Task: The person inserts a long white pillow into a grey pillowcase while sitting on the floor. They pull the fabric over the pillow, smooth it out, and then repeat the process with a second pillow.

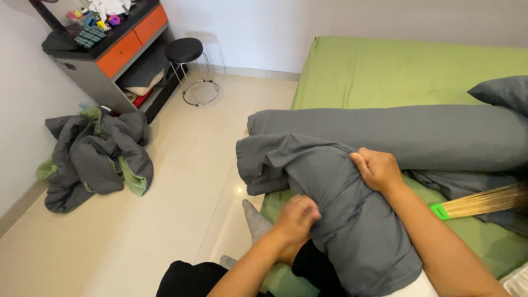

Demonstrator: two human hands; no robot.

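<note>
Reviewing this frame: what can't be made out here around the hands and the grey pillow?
- Left hand fingertips: curled into the grey pillowcase, head view.
- White pillow: mostly hidden by the case, cut by the bottom edge.
- Broom: handle cut by the right edge.
- Right hand palm: turned down, hidden.
- Desk clutter: too small.

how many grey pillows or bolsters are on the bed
3: one pillow gripped by both hands at the near edge, a long bolster across the bed behind it, one pillow corner at far right. More may be hidden.
</note>
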